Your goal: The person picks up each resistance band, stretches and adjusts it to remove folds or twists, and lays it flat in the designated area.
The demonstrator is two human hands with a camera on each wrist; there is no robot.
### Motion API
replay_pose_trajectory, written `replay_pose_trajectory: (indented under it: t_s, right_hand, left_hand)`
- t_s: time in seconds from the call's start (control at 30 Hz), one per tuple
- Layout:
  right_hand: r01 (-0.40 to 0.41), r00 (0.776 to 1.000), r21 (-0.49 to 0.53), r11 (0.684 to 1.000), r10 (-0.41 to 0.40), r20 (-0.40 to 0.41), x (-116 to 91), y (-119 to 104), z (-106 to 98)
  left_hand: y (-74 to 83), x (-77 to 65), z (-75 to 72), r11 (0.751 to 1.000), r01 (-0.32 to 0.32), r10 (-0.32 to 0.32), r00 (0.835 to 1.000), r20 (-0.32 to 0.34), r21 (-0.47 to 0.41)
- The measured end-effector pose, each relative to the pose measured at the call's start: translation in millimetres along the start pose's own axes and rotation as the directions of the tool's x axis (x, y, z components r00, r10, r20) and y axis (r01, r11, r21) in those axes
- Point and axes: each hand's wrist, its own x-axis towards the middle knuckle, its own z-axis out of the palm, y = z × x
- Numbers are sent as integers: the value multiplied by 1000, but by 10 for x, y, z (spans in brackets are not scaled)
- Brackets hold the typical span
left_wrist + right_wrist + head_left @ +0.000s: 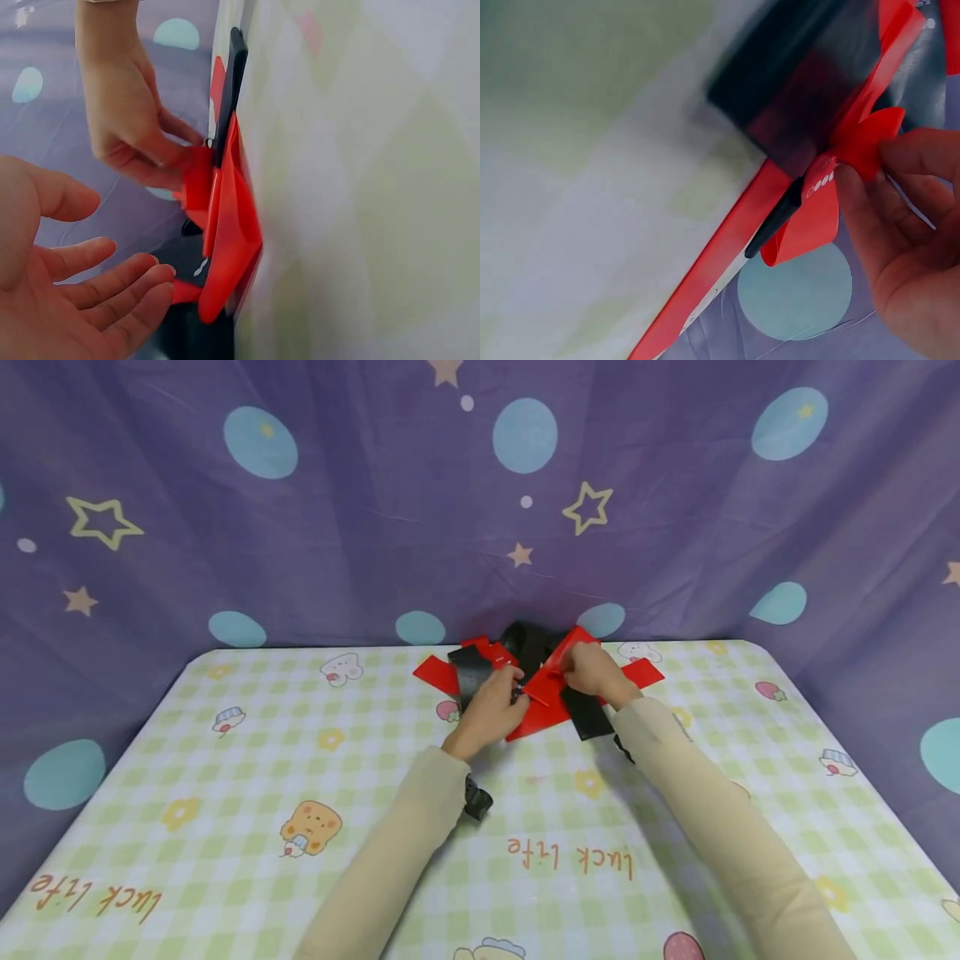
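Observation:
A tangled pile of red and black flat loop bands lies at the table's far edge, in the middle of the head view. My right hand (pixel 596 672) is over the pile's right side. Its thumb and fingers pinch a folded red band (pixel 866 142), which has white dots printed near the pinch. At the left of the pile is my left hand (pixel 491 710); in the left wrist view its fingers are spread and loosely bent, fingertips right by a black band (pixel 184 259). Another black band (pixel 588 714) hangs toward me below the right hand.
The table (pixel 247 827) wears a green checked cloth with printed cartoons. Right behind the pile hangs a purple curtain (pixel 360 527) with stars and blue spots. A red band end (pixel 435 675) sticks out to the left, and another (pixel 643 673) to the right.

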Motion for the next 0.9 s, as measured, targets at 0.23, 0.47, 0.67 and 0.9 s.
replay_pose_trajectory:
  t_s: [0.23,0.47,0.67,0.9]
  right_hand:
    - [19,997,142,990,-8,-74,-108,-91,-2]
    - [101,984,194,976,-69,-164,-313,-226,52]
    - [109,981,237,965,-66,-181,-497,-329,122]
    - [112,985,295,949,-66,-161,-652,-424,179]
  left_hand:
    - [4,67,96,984,103,-104,995,1,-148]
    - [17,106,192,864,197,-214,977,16,-464]
    - [86,109,223,669,307,-344,935,85,-677]
    - [145,62,266,601,329,-401,913,82,-728]
